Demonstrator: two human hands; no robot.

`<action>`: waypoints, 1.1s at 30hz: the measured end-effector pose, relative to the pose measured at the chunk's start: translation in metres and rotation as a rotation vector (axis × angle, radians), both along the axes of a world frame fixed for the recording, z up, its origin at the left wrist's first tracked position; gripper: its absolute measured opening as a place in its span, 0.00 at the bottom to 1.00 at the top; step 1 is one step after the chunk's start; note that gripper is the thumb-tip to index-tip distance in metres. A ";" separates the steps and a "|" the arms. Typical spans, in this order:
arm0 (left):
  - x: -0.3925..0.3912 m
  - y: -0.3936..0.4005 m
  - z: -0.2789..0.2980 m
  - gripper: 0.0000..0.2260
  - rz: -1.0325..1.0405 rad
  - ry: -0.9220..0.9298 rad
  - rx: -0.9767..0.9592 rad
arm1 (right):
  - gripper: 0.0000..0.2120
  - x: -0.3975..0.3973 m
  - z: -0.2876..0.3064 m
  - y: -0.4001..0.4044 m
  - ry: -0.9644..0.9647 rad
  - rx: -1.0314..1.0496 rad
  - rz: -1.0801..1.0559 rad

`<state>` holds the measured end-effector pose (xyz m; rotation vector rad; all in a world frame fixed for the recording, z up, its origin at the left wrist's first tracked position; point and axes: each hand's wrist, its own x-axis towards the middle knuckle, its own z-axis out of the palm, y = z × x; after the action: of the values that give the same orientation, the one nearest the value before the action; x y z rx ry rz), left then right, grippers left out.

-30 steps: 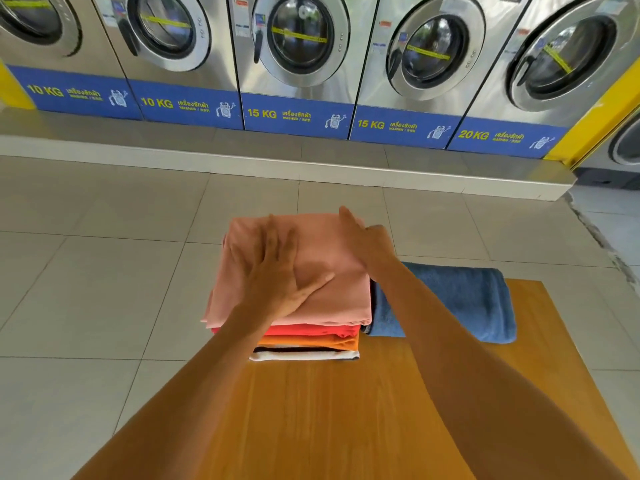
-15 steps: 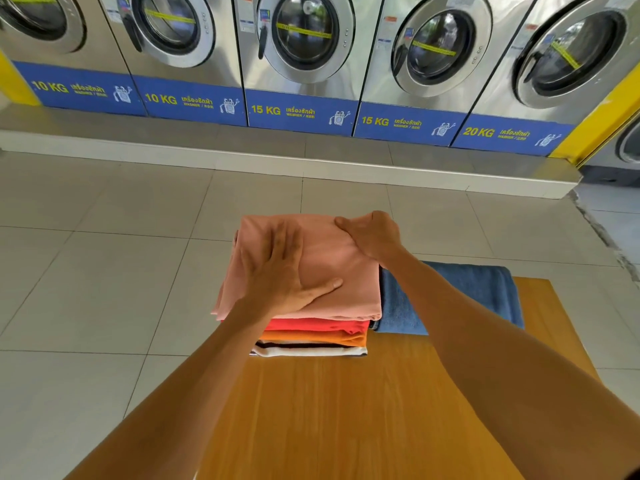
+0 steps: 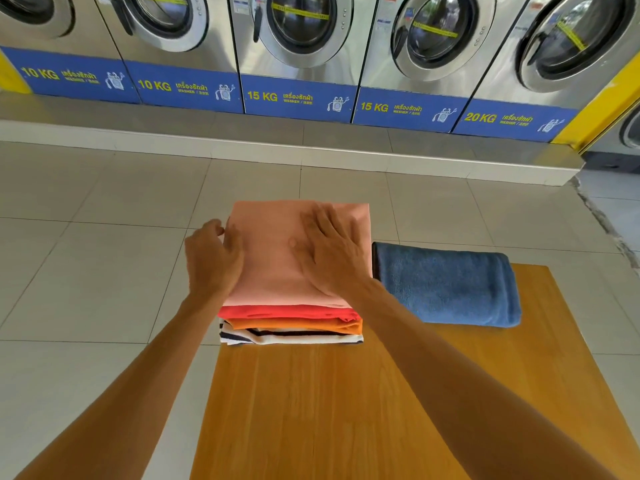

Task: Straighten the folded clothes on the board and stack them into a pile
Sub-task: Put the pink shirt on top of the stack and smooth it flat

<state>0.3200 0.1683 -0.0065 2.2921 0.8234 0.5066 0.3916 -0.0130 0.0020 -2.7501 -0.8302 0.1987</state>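
Fingers [image 3: 320, 220] of the right hand [image 3: 329, 252] lie straight and close together, pressed flat on the top of a folded pink cloth [image 3: 273, 258] in the middle of the frame. Fingers of the left hand [image 3: 213, 259] curl at the pink cloth's left edge, with the thumb side against the fabric; whether they actually pinch the edge cannot be told. Both bare forearms run from the hands down to the lower corners of the frame.

The pink cloth tops a neat pile. Under it, showing only as front edges, lie a red cloth [image 3: 287, 311], then an orange cloth [image 3: 298, 325], then a white cloth with dark stripes [image 3: 291, 337] at the bottom. The pile sits at the far left corner of a wooden board [image 3: 329, 410], which fills the lower centre of the frame.

Just to the right of the pile, close beside it, a folded blue towel [image 3: 446, 284] lies flat on the board by itself.

Pale floor tiles [image 3: 86, 271] surround the board. Across the top of the frame stands a row of steel washing machines [image 3: 301, 32] on a raised step, each with a round glass door and a blue label reading 10 KG, 15 KG or 20 KG.
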 end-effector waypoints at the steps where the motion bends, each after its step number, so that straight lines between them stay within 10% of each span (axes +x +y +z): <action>1: 0.000 0.001 0.003 0.21 0.041 -0.043 -0.015 | 0.32 0.002 -0.002 0.000 0.004 -0.005 -0.006; 15: 0.027 0.026 0.023 0.05 0.102 0.030 -0.600 | 0.33 -0.008 -0.007 -0.003 0.000 -0.047 -0.028; 20: 0.033 0.029 0.036 0.15 0.062 0.100 -0.795 | 0.33 -0.011 -0.010 -0.001 -0.001 -0.040 -0.038; 33: 0.030 0.030 0.024 0.19 0.116 0.164 -0.627 | 0.31 -0.005 0.003 -0.006 0.125 -0.013 -0.030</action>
<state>0.3496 0.1980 0.0176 1.7248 1.0277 0.0805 0.3863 -0.0189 0.0054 -2.7275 -0.7570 0.3671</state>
